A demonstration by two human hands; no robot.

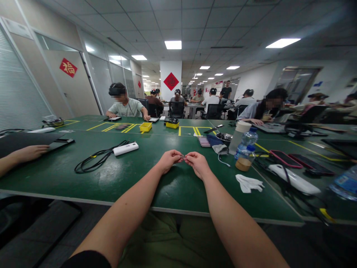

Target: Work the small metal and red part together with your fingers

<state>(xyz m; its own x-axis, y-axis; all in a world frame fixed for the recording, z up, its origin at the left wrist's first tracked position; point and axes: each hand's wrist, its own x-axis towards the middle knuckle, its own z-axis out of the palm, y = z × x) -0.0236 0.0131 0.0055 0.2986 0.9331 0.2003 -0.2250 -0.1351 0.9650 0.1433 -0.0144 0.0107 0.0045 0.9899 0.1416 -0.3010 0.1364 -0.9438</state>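
Just above the green table (pixel 145 178), my two hands meet in the middle of the view. Between their fingertips is a small dark metallic piece (pixel 183 156), too small to name. My left hand (pixel 169 160) pinches it from the left side, thumb and forefinger together. From the other side my right hand (pixel 196 163) pinches it the same way. Whether it is one piece or two joined ones I cannot tell. The remaining fingers of both hands are curled in.
Left of my hands lie a white power strip (pixel 126 148) and its black cable. To the right stand bottles (pixel 245 158), a white cup (pixel 239 136) and a crumpled tissue (pixel 249 183). Yellow trays (pixel 145 127) are farther back. Another person's hand (pixel 31 153) rests at far left.
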